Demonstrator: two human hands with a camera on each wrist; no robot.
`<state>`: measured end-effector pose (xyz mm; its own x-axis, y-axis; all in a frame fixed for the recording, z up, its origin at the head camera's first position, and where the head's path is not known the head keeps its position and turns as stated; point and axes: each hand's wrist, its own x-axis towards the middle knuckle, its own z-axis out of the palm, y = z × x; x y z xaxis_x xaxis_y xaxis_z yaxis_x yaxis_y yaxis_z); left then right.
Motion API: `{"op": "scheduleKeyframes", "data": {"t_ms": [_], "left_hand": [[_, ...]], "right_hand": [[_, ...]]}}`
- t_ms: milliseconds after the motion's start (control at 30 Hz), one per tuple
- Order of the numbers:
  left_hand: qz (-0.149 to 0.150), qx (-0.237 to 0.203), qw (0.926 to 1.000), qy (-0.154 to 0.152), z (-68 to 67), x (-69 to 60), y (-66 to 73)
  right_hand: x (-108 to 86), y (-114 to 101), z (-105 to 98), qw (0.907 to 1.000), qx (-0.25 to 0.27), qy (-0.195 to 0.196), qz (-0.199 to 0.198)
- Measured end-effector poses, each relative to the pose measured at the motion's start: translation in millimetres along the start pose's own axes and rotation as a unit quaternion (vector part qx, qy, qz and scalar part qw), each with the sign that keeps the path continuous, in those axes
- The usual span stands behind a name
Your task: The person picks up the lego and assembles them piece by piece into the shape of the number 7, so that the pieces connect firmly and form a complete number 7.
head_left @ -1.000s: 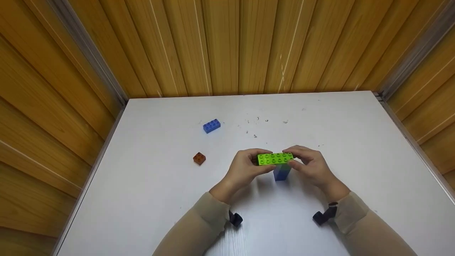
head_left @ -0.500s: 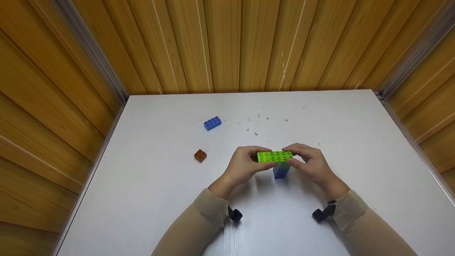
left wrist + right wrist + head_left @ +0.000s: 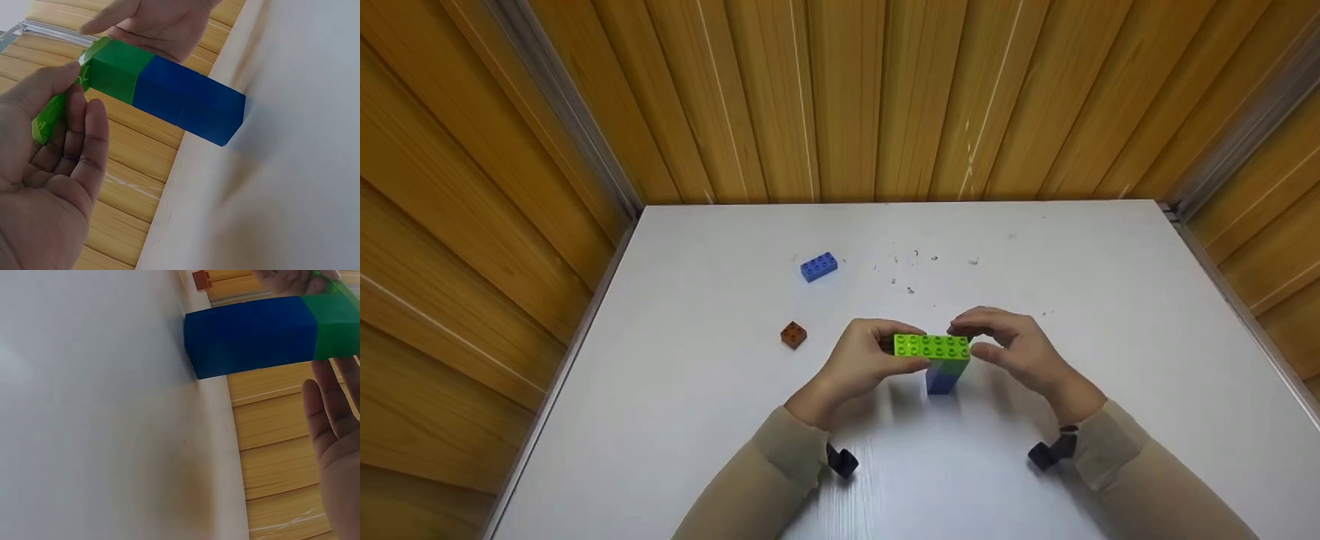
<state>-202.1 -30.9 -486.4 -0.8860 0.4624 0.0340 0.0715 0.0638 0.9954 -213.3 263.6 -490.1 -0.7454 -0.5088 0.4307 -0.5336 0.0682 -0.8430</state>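
Observation:
A long lime green brick (image 3: 931,346) tops an upright stack, with a darker green block (image 3: 121,70) below it and blue blocks (image 3: 188,101) at the base. My left hand (image 3: 859,361) pinches the lime brick's left end between thumb and fingers; that end overhangs the stack. Beside the right end is my right hand (image 3: 1020,352), its thumb and fingers parted and relaxed. In the right wrist view, the blue part (image 3: 250,337) meets the white surface, and the right hand's fingers (image 3: 332,405) lie alongside the green block.
A blue brick (image 3: 819,266) lies farther back on the white table (image 3: 697,300), left of the stack. Nearer, a small brown brick (image 3: 793,335) rests left of my left hand. Small dark marks dot the rear of the table, and wood-pattern panels (image 3: 840,97) enclose it.
My right hand has let go of the lime brick's right end, its thumb and fingers now apart from it. The left hand keeps its pinch. The camera view has shifted slightly.

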Motion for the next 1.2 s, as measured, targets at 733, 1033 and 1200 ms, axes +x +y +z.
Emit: {"op": "scheduleKeyframes", "data": {"t_ms": [733, 1033, 1200], "left_hand": [[-0.022, -0.011, 0.9997, 0.005, -14.7, -3.9, -3.3], [-0.025, 0.004, 0.9996, 0.014, -18.9, -6.3, -3.2], [-0.024, 0.016, 0.9995, 0.016, -20.2, -5.6, -2.9]], "right_hand": [[138.3, 29, 4, 0.9764, -0.063, -0.053, 0.199], [166.2, 55, 8, 0.9602, -0.116, -0.074, 0.243], [200.6, 63, 9, 0.9518, -0.169, -0.093, 0.238]]}}
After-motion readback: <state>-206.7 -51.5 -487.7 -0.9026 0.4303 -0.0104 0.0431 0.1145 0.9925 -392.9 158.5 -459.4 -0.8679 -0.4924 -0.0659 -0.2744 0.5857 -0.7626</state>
